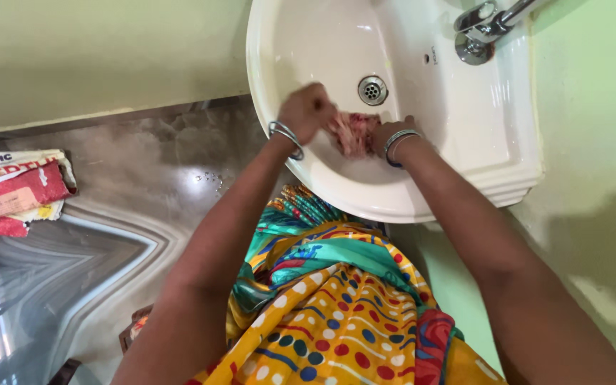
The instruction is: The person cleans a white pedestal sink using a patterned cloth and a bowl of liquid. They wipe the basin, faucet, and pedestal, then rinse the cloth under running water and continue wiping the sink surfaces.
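Observation:
Both of my hands are down in a white wash basin [458, 135], close to its front rim. Between them is a crumpled pink-red cloth [354, 132]. My left hand [308, 110] grips its left side and my right hand [393, 135] grips its right side; both look blurred. Each wrist wears metal bangles. The round metal drain [372, 90] lies just beyond the cloth. A chrome tap [483, 27] is mounted at the basin's far right corner.
A pale green wall [593, 107] runs along the right. The glossy grey floor [122, 214] spreads to the left, with a red and white sack [12, 189] lying on it. My yellow patterned garment [329, 306] hangs below the basin.

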